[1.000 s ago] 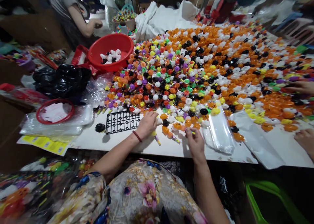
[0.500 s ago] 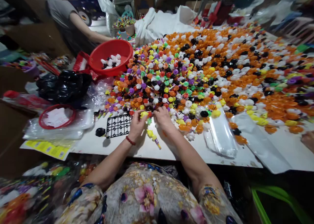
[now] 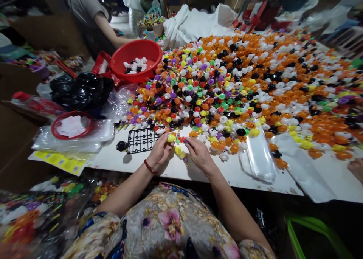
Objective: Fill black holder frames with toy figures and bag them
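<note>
My left hand (image 3: 159, 153), with a red bead bracelet at the wrist, pinches a small yellow plastic toy piece (image 3: 171, 138). Facing it, my right hand (image 3: 200, 156) has thumb and finger closed on a small red plastic piece (image 3: 181, 139) with purple at its end. The two pieces are close together; I cannot tell whether they touch. On the white table just below lies a yellow toy with a patterned stick (image 3: 179, 152). Left of my hands are a black plastic grid (image 3: 142, 140) and a round black piece (image 3: 121, 146).
A big heap of small coloured plastic toys (image 3: 195, 104) spreads behind and right. Clear plastic bags (image 3: 259, 153) lie at right. At left stand a red tub (image 3: 136, 77) and a red basket (image 3: 91, 128). Another person's arm (image 3: 109, 30) reaches behind the tub.
Both hands have drawn back from the heap's edge toward me. My right hand now holds a red piece beside the yellow one in my left. The view has shifted slightly.
</note>
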`<control>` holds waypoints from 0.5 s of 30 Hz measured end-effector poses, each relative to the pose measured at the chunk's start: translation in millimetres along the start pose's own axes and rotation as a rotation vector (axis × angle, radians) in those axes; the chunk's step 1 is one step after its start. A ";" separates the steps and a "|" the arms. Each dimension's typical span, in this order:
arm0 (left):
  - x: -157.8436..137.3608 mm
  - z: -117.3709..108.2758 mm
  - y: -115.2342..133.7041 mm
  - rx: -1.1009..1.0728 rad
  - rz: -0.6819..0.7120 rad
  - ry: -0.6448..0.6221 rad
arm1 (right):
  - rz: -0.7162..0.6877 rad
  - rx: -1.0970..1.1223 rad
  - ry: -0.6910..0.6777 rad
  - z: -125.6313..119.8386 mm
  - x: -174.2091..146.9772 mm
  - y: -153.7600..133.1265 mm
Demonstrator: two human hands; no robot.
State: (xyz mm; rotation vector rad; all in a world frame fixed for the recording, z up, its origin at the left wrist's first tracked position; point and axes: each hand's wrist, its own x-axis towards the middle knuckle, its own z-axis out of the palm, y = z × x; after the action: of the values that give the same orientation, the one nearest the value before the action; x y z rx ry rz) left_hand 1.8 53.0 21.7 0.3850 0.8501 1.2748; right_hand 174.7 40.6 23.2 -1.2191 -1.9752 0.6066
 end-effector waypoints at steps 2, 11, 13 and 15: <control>-3.4 3.7 -6.1 0.045 -0.011 -0.040 | -0.001 0.011 0.015 -4.7 -11.6 -6.3; -17.1 8.6 -18.9 0.162 -0.067 -0.121 | 0.045 0.059 0.060 -15.6 -28.1 -12.8; -19.7 9.5 -19.3 0.158 -0.073 -0.127 | 0.039 0.060 0.062 -14.3 -30.3 -13.2; -22.4 10.8 -19.7 0.174 -0.075 -0.134 | 0.038 0.049 0.063 -12.1 -32.3 -13.2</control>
State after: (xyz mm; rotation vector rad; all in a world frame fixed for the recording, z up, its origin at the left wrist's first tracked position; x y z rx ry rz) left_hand 21.9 28.5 22.9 0.5653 0.8554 1.0963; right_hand 186.2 5.9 29.3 -1.2333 -1.8782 0.6244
